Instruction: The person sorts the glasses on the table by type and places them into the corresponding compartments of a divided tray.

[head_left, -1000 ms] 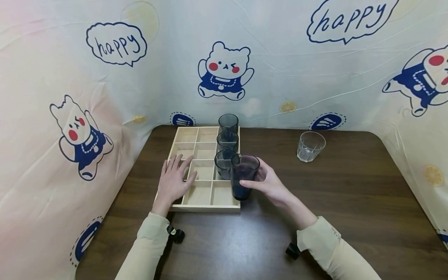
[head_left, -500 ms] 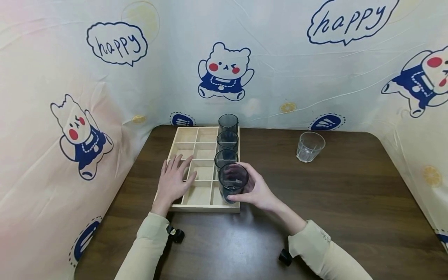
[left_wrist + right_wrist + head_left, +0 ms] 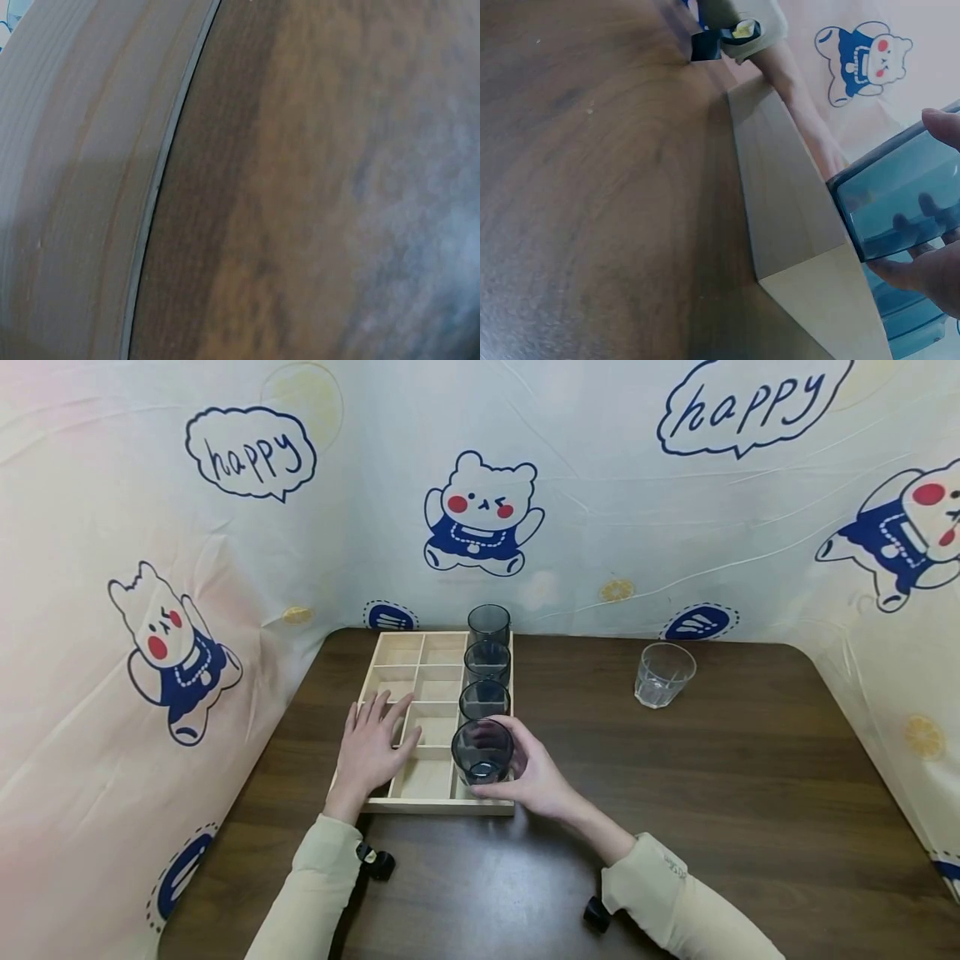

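Observation:
A smoky dark drinking glass (image 3: 482,747) is upright in my right hand (image 3: 538,774), fingers and thumb curved round its side. It is at the near right compartment of a light wooden divided tray (image 3: 438,807). In the right wrist view, the base of the glass (image 3: 892,199) is at the level of the tray's top edge; whether it touches the tray floor I cannot tell. My left hand (image 3: 367,756) rests over the tray's left side, fingers spread. Three similar dark glasses stand behind in the right column: near (image 3: 480,697), middle (image 3: 487,660) and far (image 3: 489,622).
A clear glass (image 3: 665,675) stands by itself at the back right of the brown table (image 3: 750,777). The tray's other columns show bare compartments. A printed cloth (image 3: 600,510) hangs behind the table and at both sides.
My right hand has carried the dark glass left and toward me, from the tray's right edge to over the near right compartment. My left hand has stayed in place.

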`<control>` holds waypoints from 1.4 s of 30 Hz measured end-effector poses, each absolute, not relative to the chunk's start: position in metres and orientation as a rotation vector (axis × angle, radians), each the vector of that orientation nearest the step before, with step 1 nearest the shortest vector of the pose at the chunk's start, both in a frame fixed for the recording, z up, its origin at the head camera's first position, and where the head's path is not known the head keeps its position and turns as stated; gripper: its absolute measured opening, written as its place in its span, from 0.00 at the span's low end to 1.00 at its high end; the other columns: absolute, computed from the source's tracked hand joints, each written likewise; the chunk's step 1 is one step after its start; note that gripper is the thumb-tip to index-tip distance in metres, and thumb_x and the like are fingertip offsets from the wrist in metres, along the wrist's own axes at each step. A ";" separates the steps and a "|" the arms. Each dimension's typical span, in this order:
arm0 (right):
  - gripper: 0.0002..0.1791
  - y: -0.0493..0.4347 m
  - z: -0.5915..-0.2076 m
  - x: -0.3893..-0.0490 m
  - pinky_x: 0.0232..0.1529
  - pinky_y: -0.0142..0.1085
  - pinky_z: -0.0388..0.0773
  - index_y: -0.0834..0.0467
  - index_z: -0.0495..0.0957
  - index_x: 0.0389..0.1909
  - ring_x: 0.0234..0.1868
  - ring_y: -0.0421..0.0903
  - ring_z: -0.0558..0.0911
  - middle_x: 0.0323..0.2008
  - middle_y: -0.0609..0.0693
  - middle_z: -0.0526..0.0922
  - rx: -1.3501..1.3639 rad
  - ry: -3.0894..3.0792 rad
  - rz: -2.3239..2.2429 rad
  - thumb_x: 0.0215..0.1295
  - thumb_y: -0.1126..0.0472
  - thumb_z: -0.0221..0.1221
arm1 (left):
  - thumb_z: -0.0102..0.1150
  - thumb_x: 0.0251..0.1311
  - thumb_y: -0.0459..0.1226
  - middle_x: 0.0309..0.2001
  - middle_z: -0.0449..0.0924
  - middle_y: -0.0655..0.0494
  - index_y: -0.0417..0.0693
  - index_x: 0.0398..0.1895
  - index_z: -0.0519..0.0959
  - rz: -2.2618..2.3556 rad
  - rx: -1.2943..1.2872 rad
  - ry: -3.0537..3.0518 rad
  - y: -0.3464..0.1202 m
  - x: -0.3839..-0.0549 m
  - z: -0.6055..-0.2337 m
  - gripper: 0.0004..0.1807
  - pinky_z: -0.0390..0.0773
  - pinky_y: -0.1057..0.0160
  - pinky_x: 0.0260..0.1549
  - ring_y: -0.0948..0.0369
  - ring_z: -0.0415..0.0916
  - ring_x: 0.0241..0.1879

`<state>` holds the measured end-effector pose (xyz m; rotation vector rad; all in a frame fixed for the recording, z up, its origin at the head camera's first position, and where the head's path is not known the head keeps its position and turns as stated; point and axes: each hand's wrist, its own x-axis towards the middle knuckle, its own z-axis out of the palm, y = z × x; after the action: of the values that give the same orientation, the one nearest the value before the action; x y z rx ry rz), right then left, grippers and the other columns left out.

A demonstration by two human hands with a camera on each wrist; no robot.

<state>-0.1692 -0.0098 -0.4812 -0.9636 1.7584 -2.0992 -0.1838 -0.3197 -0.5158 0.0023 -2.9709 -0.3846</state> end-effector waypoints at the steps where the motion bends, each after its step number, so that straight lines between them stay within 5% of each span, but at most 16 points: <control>1: 0.50 -0.011 -0.482 -0.169 0.73 0.51 0.82 0.69 0.64 0.75 0.68 0.70 0.81 0.70 0.74 0.77 -0.968 1.762 -2.097 0.50 0.82 0.76 | 0.52 0.77 0.62 0.86 0.60 0.38 0.63 0.86 0.65 -0.385 0.002 -2.972 -0.320 -0.184 -0.516 0.39 0.41 0.32 0.88 0.38 0.48 0.89; 8: 0.50 -0.011 -0.488 -0.168 0.70 0.58 0.82 0.69 0.65 0.74 0.66 0.75 0.81 0.69 0.72 0.78 -0.981 1.865 -2.046 0.49 0.81 0.77 | 0.51 0.77 0.62 0.86 0.60 0.38 0.62 0.86 0.66 -0.379 -0.008 -2.962 -0.320 -0.184 -0.516 0.39 0.42 0.32 0.88 0.38 0.49 0.89; 14: 0.48 -0.008 -0.493 -0.166 0.68 0.50 0.84 0.63 0.68 0.72 0.62 0.65 0.87 0.66 0.65 0.84 -0.987 2.173 -1.846 0.52 0.71 0.82 | 0.51 0.77 0.62 0.85 0.60 0.38 0.62 0.86 0.66 -0.372 -0.009 -2.963 -0.320 -0.184 -0.516 0.38 0.42 0.31 0.87 0.37 0.49 0.89; 25: 0.48 -0.009 -0.495 -0.166 0.68 0.51 0.84 0.58 0.68 0.73 0.63 0.56 0.88 0.66 0.57 0.86 -0.988 2.325 -1.716 0.53 0.66 0.84 | 0.53 0.77 0.61 0.86 0.60 0.37 0.62 0.86 0.66 -0.374 0.002 -2.966 -0.319 -0.184 -0.516 0.38 0.42 0.31 0.87 0.37 0.48 0.89; 42: 0.51 -0.006 -0.491 -0.154 0.70 0.52 0.80 0.55 0.69 0.78 0.64 0.51 0.80 0.64 0.55 0.77 -0.929 2.529 -1.611 0.55 0.57 0.84 | 0.54 0.77 0.61 0.85 0.60 0.37 0.61 0.86 0.66 -0.363 0.009 -2.965 -0.319 -0.182 -0.515 0.38 0.44 0.30 0.87 0.37 0.49 0.89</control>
<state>-0.1544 -0.0064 -0.4910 -0.9291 2.5292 -1.6110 -0.1821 -0.3185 -0.5147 0.0088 -2.9653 -0.3634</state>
